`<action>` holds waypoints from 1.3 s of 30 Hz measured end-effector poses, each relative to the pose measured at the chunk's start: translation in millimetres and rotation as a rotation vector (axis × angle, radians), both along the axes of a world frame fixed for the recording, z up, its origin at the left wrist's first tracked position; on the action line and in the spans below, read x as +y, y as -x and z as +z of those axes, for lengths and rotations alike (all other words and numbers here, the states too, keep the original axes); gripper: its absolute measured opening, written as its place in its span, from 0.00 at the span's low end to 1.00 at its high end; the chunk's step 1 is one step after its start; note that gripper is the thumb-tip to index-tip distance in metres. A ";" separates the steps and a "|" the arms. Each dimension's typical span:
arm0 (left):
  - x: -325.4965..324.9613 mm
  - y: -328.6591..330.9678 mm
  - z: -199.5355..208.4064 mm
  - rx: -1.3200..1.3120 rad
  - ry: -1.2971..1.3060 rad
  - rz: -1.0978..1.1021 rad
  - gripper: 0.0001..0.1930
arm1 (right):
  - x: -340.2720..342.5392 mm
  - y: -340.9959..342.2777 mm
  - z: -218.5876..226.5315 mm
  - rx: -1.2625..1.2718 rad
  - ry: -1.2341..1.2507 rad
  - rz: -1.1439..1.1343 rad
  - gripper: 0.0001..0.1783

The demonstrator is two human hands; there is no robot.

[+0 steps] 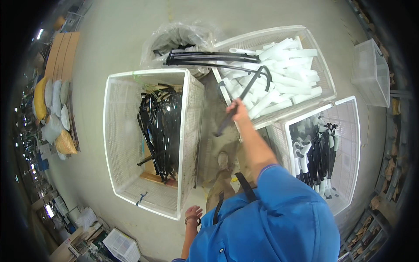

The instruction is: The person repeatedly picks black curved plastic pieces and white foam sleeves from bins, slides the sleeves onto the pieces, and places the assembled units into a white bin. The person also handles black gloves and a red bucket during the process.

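My right hand [238, 110] is closed around a black tube with a hooked end [249, 84], held slantwise over the near left edge of a white crate [323, 56]. White foam sleeves [290, 76] fill that crate. Several more black tubes [209, 56] lie across its left rim, reaching toward a clear plastic bag [161, 39]. My left hand [193, 212] hangs low with loosely bent fingers apart, nothing in it, near the close corner of a large white crate [112, 144]. Inside that crate lies a tangled heap of black tubes [161, 126].
At the right, another white crate [355, 148] holds black tubes with white sleeves [321, 153] around parts of them. A smaller white bin [371, 72] stands farther off. Sacks [54, 105] and brown cardboard [63, 56] sit at the far left. My shoe [223, 160] stands between the crates.
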State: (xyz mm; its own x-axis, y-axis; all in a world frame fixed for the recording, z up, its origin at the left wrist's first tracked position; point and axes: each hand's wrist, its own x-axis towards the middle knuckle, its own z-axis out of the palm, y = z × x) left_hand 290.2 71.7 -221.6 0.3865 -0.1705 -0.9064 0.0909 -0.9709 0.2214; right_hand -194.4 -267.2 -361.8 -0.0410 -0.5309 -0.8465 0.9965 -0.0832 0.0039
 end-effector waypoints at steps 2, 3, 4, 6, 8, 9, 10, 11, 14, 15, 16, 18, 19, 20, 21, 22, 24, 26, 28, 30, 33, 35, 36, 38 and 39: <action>-43.3 7.5 -12.3 0.083 0.091 -0.141 0.13 | 15.3 78.5 30.9 0.250 -0.204 0.226 0.19; -68.3 10.8 -14.6 0.115 0.139 -0.261 0.12 | 26.0 112.1 50.7 0.222 -0.186 0.297 0.18; -96.2 17.1 -15.1 0.114 0.218 -0.338 0.11 | 39.9 129.9 71.3 0.218 -0.125 0.266 0.17; -168.7 47.5 -11.3 0.188 0.451 -0.574 0.11 | 82.5 125.1 113.0 0.426 0.060 0.285 0.15; -244.7 106.2 11.8 0.172 0.639 -0.947 0.18 | 136.6 81.8 151.6 0.736 0.074 0.311 0.14; -278.3 153.1 27.7 0.097 0.889 -1.134 0.25 | 163.8 55.4 168.5 0.895 0.081 0.320 0.14; -310.7 200.7 52.6 0.309 0.879 -1.075 0.34 | 189.7 31.5 183.1 0.967 0.073 0.321 0.12; -330.7 248.0 82.5 0.479 0.998 -1.057 0.42 | 213.4 5.9 194.1 1.019 0.075 0.328 0.11; -362.4 371.4 192.5 0.668 1.236 -1.195 0.51 | 282.1 -54.6 208.0 1.195 0.115 0.373 0.12; -354.5 404.6 226.5 0.748 1.252 -1.128 0.51 | 302.6 -71.0 205.4 1.257 0.124 0.388 0.12; -342.6 426.4 259.1 0.765 1.238 -1.171 0.51 | 323.5 -83.1 199.5 1.412 0.069 0.473 0.13; -308.4 459.1 314.0 0.884 1.144 -1.285 0.41 | 359.2 -104.8 179.2 1.678 -0.188 0.744 0.15; -286.8 457.7 332.7 1.148 1.099 -1.312 0.36 | 377.6 -116.0 166.9 1.705 -0.313 0.878 0.17; -267.0 460.0 348.0 1.176 1.055 -1.390 0.29 | 395.9 -124.2 152.4 1.752 -0.323 0.833 0.18; -247.3 454.2 357.0 1.391 0.749 -1.354 0.23 | 414.4 -131.0 137.0 1.746 -0.357 0.837 0.19; -215.8 445.1 350.0 1.303 0.793 -1.421 0.20 | 435.3 -138.8 121.9 1.729 -0.397 0.840 0.20; -152.4 428.1 315.8 1.223 0.647 -1.570 0.17 | 477.3 -157.6 91.2 1.744 -0.639 1.073 0.25; -82.3 406.5 252.4 1.083 0.630 -1.664 0.19 | 527.5 -171.5 62.6 1.463 -0.712 1.070 0.24; -15.3 384.3 175.9 0.754 0.633 -1.862 0.13 | 579.4 -186.3 34.1 1.221 -0.745 0.935 0.22; 27.7 371.4 102.0 0.822 0.474 -1.853 0.09 | 639.7 -208.0 4.5 1.055 -0.784 0.778 0.20; 70.8 350.7 14.4 0.763 0.497 -1.967 0.11 | 734.6 -225.7 -58.1 1.042 -1.024 0.715 0.15; 88.0 341.2 -32.3 0.718 0.566 -2.096 0.13 | 784.7 -231.8 -111.0 0.894 -1.101 0.810 0.13; 91.6 335.4 -49.6 0.667 0.555 -2.126 0.13 | 803.9 -236.2 -137.6 0.942 -1.091 0.805 0.14; 96.9 326.7 -71.4 0.441 0.557 -2.005 0.11 | 836.9 -222.2 -200.5 0.952 -1.063 0.790 0.17; 97.5 320.7 -77.0 0.392 0.616 -1.828 0.10 | 842.7 -218.3 -231.9 0.929 -1.041 0.765 0.20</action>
